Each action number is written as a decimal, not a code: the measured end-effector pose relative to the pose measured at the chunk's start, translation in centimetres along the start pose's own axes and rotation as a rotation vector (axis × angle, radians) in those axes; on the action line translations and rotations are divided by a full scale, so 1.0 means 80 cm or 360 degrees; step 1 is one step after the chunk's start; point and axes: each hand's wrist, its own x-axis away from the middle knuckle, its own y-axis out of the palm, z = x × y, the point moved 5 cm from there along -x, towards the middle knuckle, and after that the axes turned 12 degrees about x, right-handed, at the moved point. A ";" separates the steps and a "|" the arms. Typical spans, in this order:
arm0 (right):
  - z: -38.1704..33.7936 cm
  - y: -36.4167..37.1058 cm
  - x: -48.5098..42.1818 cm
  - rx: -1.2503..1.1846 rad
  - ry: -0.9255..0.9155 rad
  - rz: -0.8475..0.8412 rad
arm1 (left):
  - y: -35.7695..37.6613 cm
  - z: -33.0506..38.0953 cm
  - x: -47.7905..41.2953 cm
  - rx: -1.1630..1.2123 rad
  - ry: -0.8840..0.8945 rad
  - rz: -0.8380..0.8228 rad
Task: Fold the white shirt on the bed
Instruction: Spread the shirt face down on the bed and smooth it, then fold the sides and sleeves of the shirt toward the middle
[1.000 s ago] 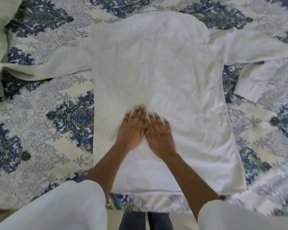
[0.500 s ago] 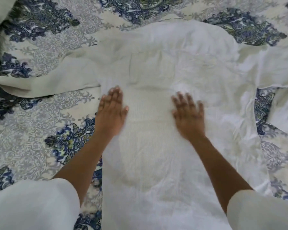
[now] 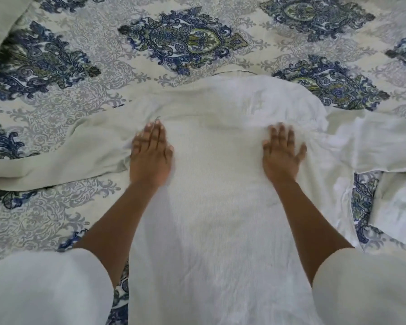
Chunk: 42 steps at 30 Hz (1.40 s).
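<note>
Both palms flat, fingers spread, pressing down, pinching nothing. Left hand resting on the white shirt close to its left armpit, right hand close to its right armpit, well apart from each other. Side by side near the shirt's bottom edge a second ago, then slid up and out toward the shoulders. Small bunched wrinkles pushed up just ahead of the fingertips, near the collar end. Cloth behind the hands now smooth and flat.

Shirt spread out on the patterned bedspread, collar end far from the person. Left sleeve stretched straight out from the shirt's body. Right sleeve stretched out too, its end bent back down beside the shirt.

Smoothing nearly done, by the look of it. No fold made yet. Probably time soon to bring a sleeve in over the shirt's middle.
</note>
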 end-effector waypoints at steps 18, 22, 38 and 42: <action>-0.144 -0.017 -0.080 0.0188 -0.0794 0.0008 | 0.023 0.044 -0.122 -0.0035 0.0319 -0.0222; -0.120 -0.044 -0.101 -0.0094 -0.0412 0.0164 | -0.014 0.033 -0.121 0.0125 0.0407 -0.0041; -0.230 -0.105 -0.199 -0.0550 -0.0833 -0.0379 | -0.064 -0.041 -0.238 0.1417 -0.0410 -0.1196; -0.227 -0.101 -0.198 -0.0815 -0.0813 -0.0376 | -0.059 -0.033 -0.233 0.1338 -0.0350 -0.1238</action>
